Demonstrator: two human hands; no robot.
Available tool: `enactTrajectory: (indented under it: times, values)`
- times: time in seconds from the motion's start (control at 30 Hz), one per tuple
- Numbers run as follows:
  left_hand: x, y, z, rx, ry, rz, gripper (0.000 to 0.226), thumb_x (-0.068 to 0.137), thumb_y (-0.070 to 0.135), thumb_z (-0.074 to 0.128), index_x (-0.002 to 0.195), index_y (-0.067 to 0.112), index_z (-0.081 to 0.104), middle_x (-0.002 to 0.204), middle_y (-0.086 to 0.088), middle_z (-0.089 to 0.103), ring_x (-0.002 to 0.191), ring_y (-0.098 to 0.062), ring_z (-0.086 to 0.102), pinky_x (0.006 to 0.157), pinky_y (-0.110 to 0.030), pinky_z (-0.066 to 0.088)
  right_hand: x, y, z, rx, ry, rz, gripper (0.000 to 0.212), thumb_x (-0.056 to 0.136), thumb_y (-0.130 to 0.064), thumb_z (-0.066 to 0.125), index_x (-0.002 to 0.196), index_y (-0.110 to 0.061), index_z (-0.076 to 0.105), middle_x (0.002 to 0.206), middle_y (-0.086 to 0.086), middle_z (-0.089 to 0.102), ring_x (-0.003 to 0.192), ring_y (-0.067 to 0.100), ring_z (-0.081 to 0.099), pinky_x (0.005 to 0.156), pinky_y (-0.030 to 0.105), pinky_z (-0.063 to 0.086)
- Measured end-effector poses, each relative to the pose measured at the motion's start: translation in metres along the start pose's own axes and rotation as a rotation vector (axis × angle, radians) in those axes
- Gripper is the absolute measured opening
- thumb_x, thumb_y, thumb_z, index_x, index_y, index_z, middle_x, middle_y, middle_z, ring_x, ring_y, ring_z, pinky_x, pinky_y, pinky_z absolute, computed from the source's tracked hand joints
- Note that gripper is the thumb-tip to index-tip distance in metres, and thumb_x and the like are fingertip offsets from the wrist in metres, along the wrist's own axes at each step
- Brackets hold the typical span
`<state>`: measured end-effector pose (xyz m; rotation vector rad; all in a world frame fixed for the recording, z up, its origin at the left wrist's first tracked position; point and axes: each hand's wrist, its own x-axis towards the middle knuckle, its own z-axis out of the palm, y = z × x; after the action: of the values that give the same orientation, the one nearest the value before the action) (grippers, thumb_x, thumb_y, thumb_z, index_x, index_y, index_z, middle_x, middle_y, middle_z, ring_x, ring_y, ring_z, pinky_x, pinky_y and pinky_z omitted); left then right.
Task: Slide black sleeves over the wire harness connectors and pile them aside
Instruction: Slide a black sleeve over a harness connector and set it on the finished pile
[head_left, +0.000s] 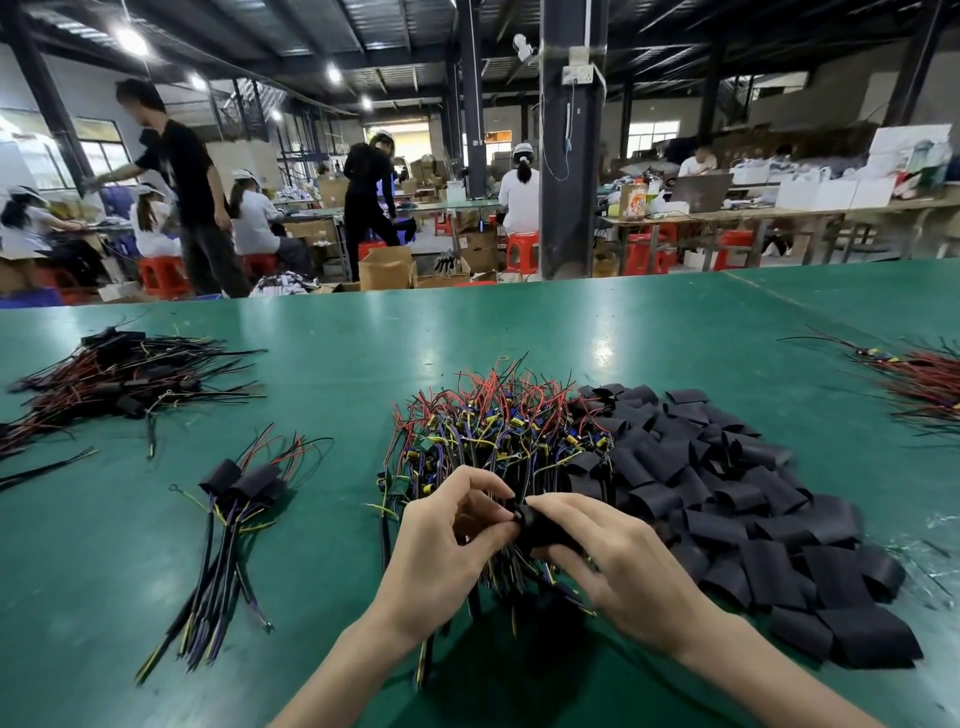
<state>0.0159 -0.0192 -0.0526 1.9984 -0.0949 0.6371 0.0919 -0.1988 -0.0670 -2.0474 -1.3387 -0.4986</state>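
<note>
Near centre above the table (332, 551), both grips are clamped on one black sleeve (540, 527): left hand (447, 540) pinching its mouth, right hand (628, 577) wrapping its body. Beyond lie bare harnesses (493, 431), loose sleeves (727, 499) right, sleeved harnesses (244, 486) left.

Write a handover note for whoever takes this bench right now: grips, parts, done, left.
Left grip pinches a harness end at the mouth of a black sleeve; right grip holds that sleeve. Whether the connector is inside yet is hidden.
Unsleeved harnesses: heap ahead of the grips. Loose sleeves: pile to its right.
Done: a small sleeved bunch on the green table, left; a bigger pile far left also shows black sleeves.
Left: finish this one, set it with the bunch, then work through the heap.
</note>
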Motion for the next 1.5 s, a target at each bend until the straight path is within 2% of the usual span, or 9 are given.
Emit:
enactTrajectory:
  times: [0.3,0.63,0.97,1.17,1.23,1.33,1.43,1.5]
  values:
    - [-0.001,0.001,0.002,-0.016,-0.005,-0.015,0.034,0.077,0.005,0.076,0.094,0.029,0.060,0.076,0.007,0.069,0.071,-0.008,0.065,0.069,-0.018,0.050,0.001,-0.001,-0.002,-0.053,0.009,-0.022,0.038,0.078,-0.007,0.066,0.116,-0.009,0.062,0.114,-0.001,0.063,0.099,0.018,0.062,0.084,0.029,0.048]
    - [-0.002,-0.001,0.004,0.009,0.000,-0.015,0.038,0.077,0.007,0.075,0.094,0.036,0.059,0.078,0.007,0.070,0.073,-0.008,0.066,0.071,-0.023,0.053,0.000,0.001,0.000,0.013,-0.005,0.026,0.037,0.080,-0.014,0.065,0.117,-0.013,0.061,0.114,-0.006,0.063,0.102,0.013,0.061,0.087,0.026,0.046]
    - [-0.004,0.002,0.005,0.015,0.021,0.006,0.037,0.076,0.003,0.076,0.091,0.031,0.058,0.076,0.009,0.069,0.070,-0.007,0.065,0.069,-0.018,0.051,0.000,0.000,0.001,0.034,-0.013,0.041,0.036,0.084,-0.017,0.062,0.119,-0.014,0.060,0.116,-0.008,0.062,0.104,0.011,0.060,0.086,0.029,0.049]
    - [-0.003,0.004,0.003,-0.012,0.058,-0.038,0.032,0.076,0.015,0.079,0.096,0.030,0.058,0.080,0.011,0.067,0.072,-0.006,0.063,0.068,-0.016,0.050,-0.001,0.000,-0.001,-0.027,0.007,0.000,0.042,0.077,-0.006,0.067,0.118,-0.012,0.060,0.115,-0.005,0.062,0.101,0.013,0.060,0.085,0.025,0.047]
    - [-0.002,0.003,0.001,0.013,0.025,-0.026,0.028,0.077,0.016,0.078,0.095,0.029,0.061,0.082,0.012,0.066,0.074,-0.007,0.063,0.068,-0.016,0.049,-0.001,0.001,0.000,-0.031,0.003,-0.005,0.045,0.076,-0.005,0.071,0.119,-0.013,0.059,0.115,-0.005,0.062,0.101,0.013,0.060,0.086,0.025,0.047]
    - [-0.001,0.005,-0.001,0.104,-0.026,0.013,0.018,0.080,0.010,0.075,0.087,0.025,0.070,0.077,0.015,0.069,0.072,-0.003,0.064,0.066,-0.013,0.046,0.000,0.000,0.001,-0.031,0.041,-0.020,0.042,0.080,-0.015,0.067,0.121,-0.012,0.060,0.120,-0.006,0.060,0.106,0.013,0.060,0.091,0.024,0.045]
    - [0.004,0.010,-0.015,0.162,0.140,0.047,0.022,0.078,0.002,0.075,0.081,0.023,0.072,0.071,0.013,0.069,0.063,-0.001,0.062,0.060,-0.014,0.047,0.003,-0.001,-0.001,-0.125,0.102,-0.019,0.050,0.088,-0.036,0.057,0.131,-0.011,0.054,0.138,-0.002,0.049,0.120,0.013,0.049,0.100,0.028,0.037]
    - [0.013,0.011,-0.038,0.129,0.329,0.039,0.028,0.077,-0.001,0.074,0.081,0.026,0.070,0.072,0.010,0.070,0.057,-0.008,0.064,0.053,-0.017,0.050,0.005,0.001,-0.006,-0.169,0.168,0.037,0.055,0.089,-0.042,0.050,0.135,-0.011,0.051,0.143,0.001,0.043,0.125,0.013,0.042,0.104,0.029,0.030]
